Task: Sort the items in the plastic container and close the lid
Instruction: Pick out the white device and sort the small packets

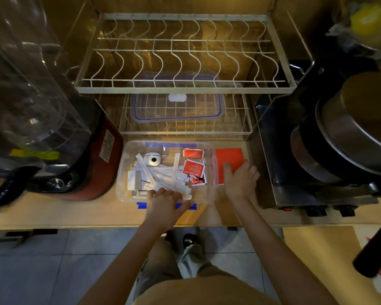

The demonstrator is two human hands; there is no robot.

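Observation:
A clear plastic container (124,172) with blue clips stands open on the wooden counter. Inside lie several white wrapped straws (161,173), a small round white item (152,160) and several red sachets (193,167). My left hand (166,202) grips the container's near rim, fingers curled over the edge. My right hand (240,180) rests outside the right wall, pressing on a stack of red packets (229,158) that lies on the counter. The clear lid (177,106) with a blue seal lies on the lower wire rack behind the container.
A two-tier white wire dish rack (185,84) stands behind the container. A clear jug and a dark red appliance (92,172) crowd the left. A steel appliance with a pot (350,139) fills the right. The counter edge runs just below my hands.

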